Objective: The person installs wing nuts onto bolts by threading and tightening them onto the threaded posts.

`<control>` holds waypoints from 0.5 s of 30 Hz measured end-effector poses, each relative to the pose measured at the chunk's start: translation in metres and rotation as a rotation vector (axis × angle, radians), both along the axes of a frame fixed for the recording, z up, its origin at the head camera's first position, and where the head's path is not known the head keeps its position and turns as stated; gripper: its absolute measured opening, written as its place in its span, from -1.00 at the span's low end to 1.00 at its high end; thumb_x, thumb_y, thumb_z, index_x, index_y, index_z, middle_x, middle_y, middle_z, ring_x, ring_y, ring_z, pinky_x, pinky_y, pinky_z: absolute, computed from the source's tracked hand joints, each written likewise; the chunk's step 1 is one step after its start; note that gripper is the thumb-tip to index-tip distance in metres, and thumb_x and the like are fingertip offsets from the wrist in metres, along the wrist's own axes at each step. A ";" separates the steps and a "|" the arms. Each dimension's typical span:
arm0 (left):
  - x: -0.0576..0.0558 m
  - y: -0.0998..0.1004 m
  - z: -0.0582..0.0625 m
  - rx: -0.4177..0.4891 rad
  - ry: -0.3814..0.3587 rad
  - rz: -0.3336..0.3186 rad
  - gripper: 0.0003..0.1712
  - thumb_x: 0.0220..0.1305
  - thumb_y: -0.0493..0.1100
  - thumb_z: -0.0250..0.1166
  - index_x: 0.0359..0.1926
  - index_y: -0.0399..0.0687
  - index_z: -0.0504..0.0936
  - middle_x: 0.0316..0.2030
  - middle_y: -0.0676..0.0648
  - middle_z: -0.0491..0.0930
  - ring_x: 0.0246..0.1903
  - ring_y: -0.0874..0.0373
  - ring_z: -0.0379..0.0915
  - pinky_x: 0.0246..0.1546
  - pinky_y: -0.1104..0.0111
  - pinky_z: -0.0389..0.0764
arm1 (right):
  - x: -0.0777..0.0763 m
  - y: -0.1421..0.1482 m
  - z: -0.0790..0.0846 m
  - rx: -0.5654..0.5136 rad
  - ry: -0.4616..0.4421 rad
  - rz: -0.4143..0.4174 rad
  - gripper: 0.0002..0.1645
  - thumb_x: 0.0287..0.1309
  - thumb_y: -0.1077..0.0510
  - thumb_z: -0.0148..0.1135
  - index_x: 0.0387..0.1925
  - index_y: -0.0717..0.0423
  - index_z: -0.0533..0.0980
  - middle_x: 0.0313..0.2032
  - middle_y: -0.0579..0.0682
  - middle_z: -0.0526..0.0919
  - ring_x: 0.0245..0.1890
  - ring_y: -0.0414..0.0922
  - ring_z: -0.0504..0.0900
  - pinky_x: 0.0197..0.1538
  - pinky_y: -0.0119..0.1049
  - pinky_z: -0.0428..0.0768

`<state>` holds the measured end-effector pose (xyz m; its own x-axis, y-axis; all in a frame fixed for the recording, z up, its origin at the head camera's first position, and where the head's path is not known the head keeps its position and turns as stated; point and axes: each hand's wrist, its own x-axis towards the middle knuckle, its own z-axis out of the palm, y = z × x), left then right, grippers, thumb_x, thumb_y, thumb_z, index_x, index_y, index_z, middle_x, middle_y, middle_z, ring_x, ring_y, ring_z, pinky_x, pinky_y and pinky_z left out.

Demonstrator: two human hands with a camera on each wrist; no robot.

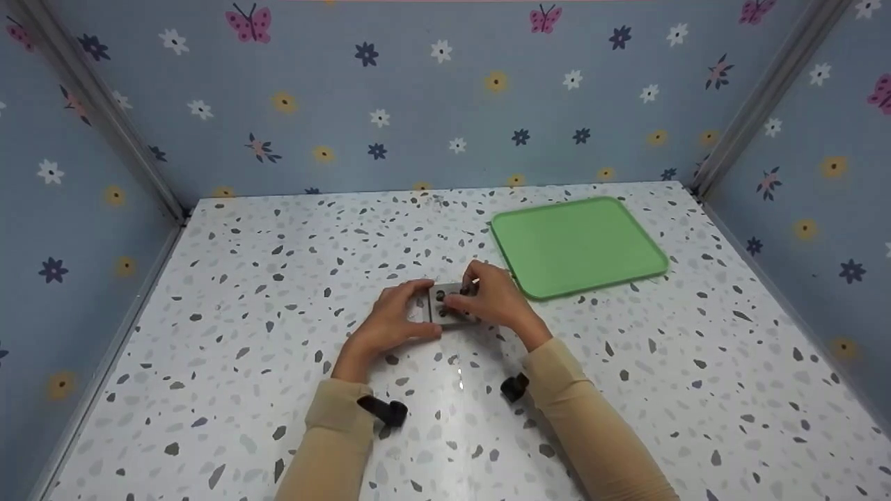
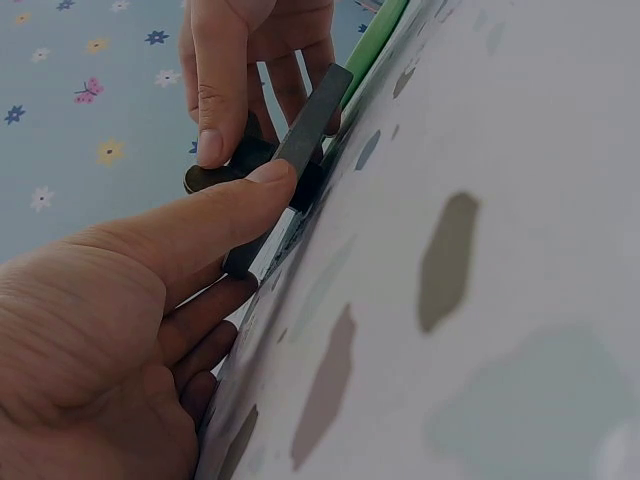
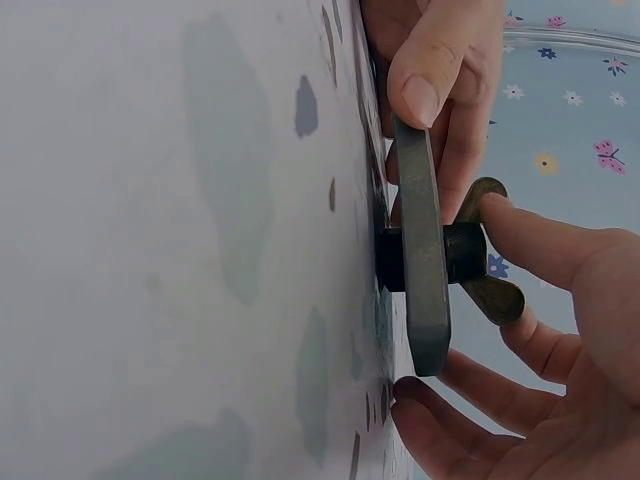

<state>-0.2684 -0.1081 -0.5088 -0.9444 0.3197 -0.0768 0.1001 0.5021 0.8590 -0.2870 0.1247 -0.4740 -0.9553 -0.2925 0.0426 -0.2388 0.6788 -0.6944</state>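
A small grey plate (image 1: 457, 321) with several dark round holes sits between the two hands, held just off the tabletop. My left hand (image 1: 391, 316) grips its left end, thumb on the near edge and fingers on the far side. A wing nut (image 3: 497, 300) with brass-coloured wings stands on the plate's upper face above a black collar (image 3: 463, 252). My right hand (image 1: 495, 298) pinches the wings between thumb and finger. Seen edge-on in the left wrist view, the plate (image 2: 318, 120) hides part of the nut. A black piece (image 3: 391, 262) shows beneath the plate.
A green tray (image 1: 578, 247) lies on the speckled white table (image 1: 278, 362), just behind and right of the right hand. Blue flowered panels (image 1: 418, 104) enclose the back and both sides. A black wrist camera (image 1: 393, 414) juts from the left sleeve.
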 end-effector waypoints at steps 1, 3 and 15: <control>0.000 0.000 0.000 -0.002 0.002 -0.001 0.08 0.04 0.04 0.68 0.57 0.24 0.38 0.56 -0.07 0.28 0.56 -0.10 0.09 0.61 -0.11 0.07 | 0.000 0.000 0.000 0.001 -0.001 -0.002 -0.55 0.24 -0.07 0.56 -0.25 0.10 0.48 -0.27 -0.01 0.61 -0.36 -0.14 0.50 -0.30 -0.26 0.47; 0.000 0.000 0.000 -0.006 0.006 -0.004 0.08 0.04 0.05 0.68 0.57 0.24 0.37 0.55 -0.07 0.29 0.56 -0.10 0.09 0.61 -0.11 0.07 | 0.000 -0.001 0.000 0.005 -0.004 -0.003 -0.56 0.24 -0.08 0.56 -0.26 0.08 0.47 -0.28 -0.02 0.60 -0.36 -0.14 0.49 -0.30 -0.26 0.46; 0.000 0.000 -0.001 0.003 0.000 -0.005 0.09 0.04 0.04 0.68 0.58 0.26 0.36 0.54 -0.07 0.29 0.54 -0.09 0.12 0.60 -0.12 0.09 | -0.006 0.014 0.003 -0.044 -0.035 0.158 -0.62 0.36 -0.02 0.46 -0.04 0.15 0.56 0.07 0.09 0.70 0.12 0.06 0.72 0.16 -0.03 0.69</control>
<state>-0.2684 -0.1082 -0.5094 -0.9427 0.3248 -0.0758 0.1027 0.4989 0.8606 -0.2934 0.1383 -0.4707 -0.8986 -0.4380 0.0261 -0.3154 0.6034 -0.7325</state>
